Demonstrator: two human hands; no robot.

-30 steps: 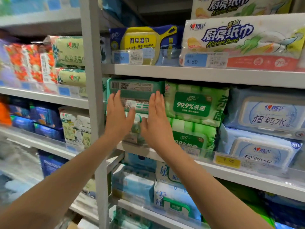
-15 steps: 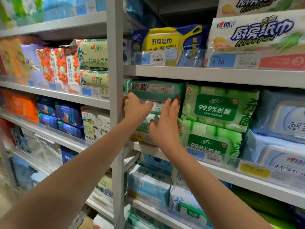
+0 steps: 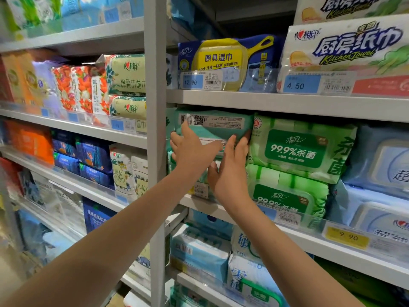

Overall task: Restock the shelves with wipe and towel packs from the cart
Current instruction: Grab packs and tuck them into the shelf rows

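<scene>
A teal wipe pack (image 3: 219, 127) with a barcode label facing out lies on top of a stack at the left end of the middle shelf (image 3: 287, 105). My left hand (image 3: 190, 147) presses flat against its lower left front, fingers straight. My right hand (image 3: 230, 171) presses its lower right front with straight fingers, the fingertips near the pack's right edge. The packs under it are mostly hidden behind my hands.
Green 99.9% wipe packs (image 3: 298, 149) sit stacked right beside the teal pack, with blue packs (image 3: 380, 158) further right. A grey upright post (image 3: 156, 129) stands just left of my hands. Kitchen towel packs (image 3: 345, 52) fill the shelf above.
Both hands have slid a little on the teal pack and keep pressing it into the shelf; my view has shifted left and closer.
</scene>
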